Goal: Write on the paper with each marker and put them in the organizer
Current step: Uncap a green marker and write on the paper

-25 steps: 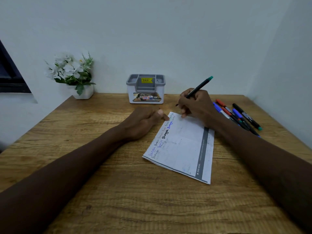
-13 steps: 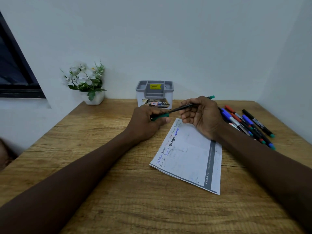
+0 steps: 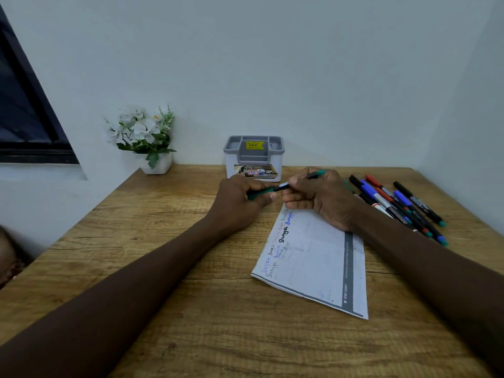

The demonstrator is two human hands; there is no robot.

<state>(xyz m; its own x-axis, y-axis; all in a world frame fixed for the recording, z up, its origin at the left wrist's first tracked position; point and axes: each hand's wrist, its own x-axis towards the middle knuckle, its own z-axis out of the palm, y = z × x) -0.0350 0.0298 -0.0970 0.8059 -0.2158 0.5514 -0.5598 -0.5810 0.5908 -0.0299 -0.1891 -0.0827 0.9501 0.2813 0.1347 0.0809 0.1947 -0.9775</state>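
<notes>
My right hand (image 3: pixel 321 199) grips a green-ended marker (image 3: pixel 313 175) by its black barrel, just above the top edge of the paper (image 3: pixel 313 257). My left hand (image 3: pixel 240 203) is closed on the marker's green cap (image 3: pixel 261 192), and the cap meets the marker's tip between the two hands. The paper lies slanted on the desk with several handwritten words along its left edge. A grey and white organizer (image 3: pixel 253 156) stands at the back of the desk, right behind my hands. Several more markers (image 3: pixel 395 205) lie in a loose row to the right of the paper.
A small white pot of white flowers (image 3: pixel 144 140) sits at the back left corner of the wooden desk (image 3: pixel 163 268). Walls close in behind and to the right. A dark window frame (image 3: pixel 24 118) is on the left wall.
My right hand stopped writing and lowered the marker to horizontal. My left hand came up with the green cap and met the marker's tip.
</notes>
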